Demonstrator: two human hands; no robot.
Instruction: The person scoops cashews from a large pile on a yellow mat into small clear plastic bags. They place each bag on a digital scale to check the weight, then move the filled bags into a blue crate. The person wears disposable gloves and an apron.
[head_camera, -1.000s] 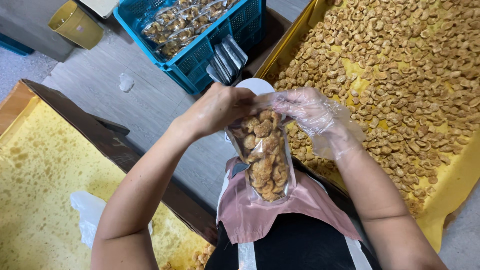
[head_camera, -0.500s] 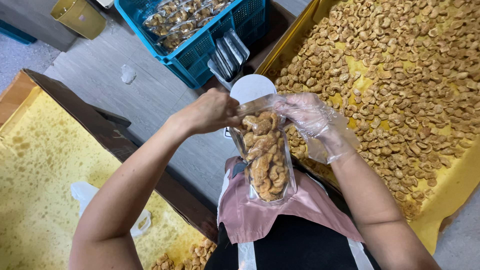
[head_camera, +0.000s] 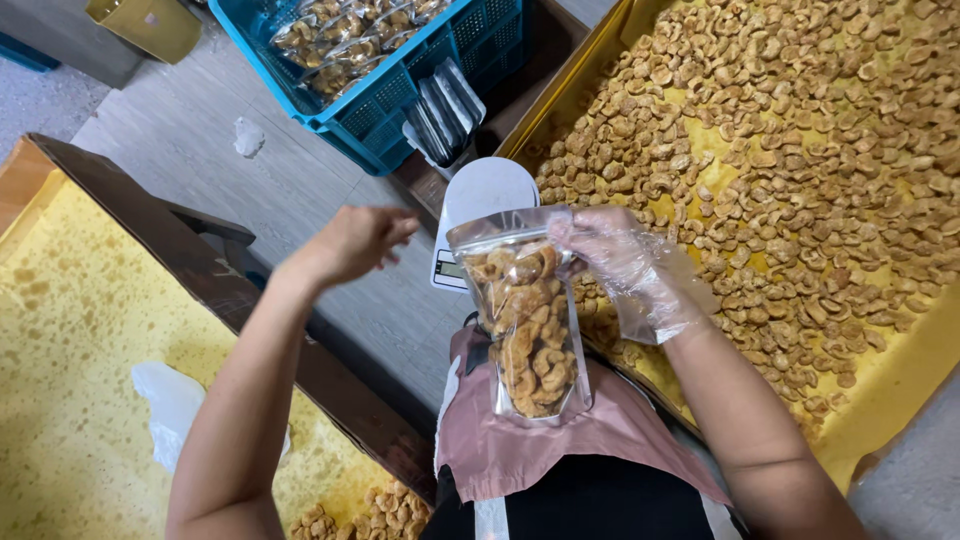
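A clear stand-up pouch filled with golden fried cashews hangs upright in front of my body. My right hand, in a thin clear plastic glove, pinches its top right corner. My left hand is bare, fingers loosely apart, holding nothing, to the left of the pouch and apart from it. Behind the pouch stands a small white kitchen scale.
A big yellow-lined tray of loose cashews fills the right. A blue plastic crate with filled pouches stands at the top, with empty pouches propped beside it. On the left lies another yellow-lined wooden tray with a crumpled plastic glove.
My left hand has let go of the pouch's top and moved left, away from it. My right hand alone now holds the pouch.
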